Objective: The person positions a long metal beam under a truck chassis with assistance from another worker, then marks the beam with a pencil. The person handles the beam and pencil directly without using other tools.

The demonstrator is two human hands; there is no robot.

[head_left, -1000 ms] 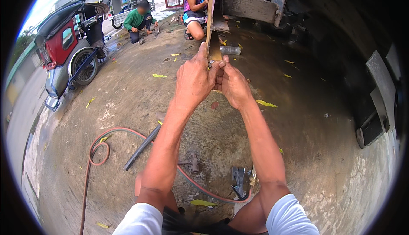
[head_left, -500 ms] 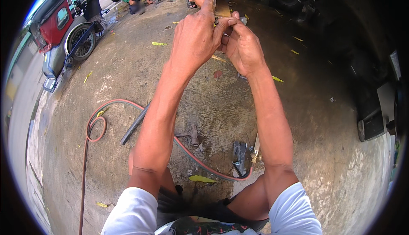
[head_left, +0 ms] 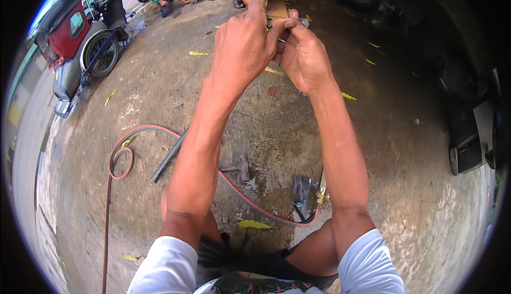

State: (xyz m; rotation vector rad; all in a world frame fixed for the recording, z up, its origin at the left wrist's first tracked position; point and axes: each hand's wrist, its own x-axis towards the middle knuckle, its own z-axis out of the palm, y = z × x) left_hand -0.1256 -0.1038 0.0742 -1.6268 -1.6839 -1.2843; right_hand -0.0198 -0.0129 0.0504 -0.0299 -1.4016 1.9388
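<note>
Fingers of the left hand point(head_left: 234, 51) and right hand point(head_left: 307, 62) still meet at the near end of the brown strip point(head_left: 277, 7) ahead, grip unclear to me; the wearer's gaze has dipped, placement seemingly steady.

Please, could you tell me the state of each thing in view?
Left hand: at the tan piece, grip unclear.
Right hand: close to left hand, grip unclear.
Tan piece: partly hidden.
Hose: on ground, looped once.
Brass fitting: at hose end, setting unclear.
Hammer: lying down.
Dark bar: lying, partly covered.
Red sidecar: standing.
</note>
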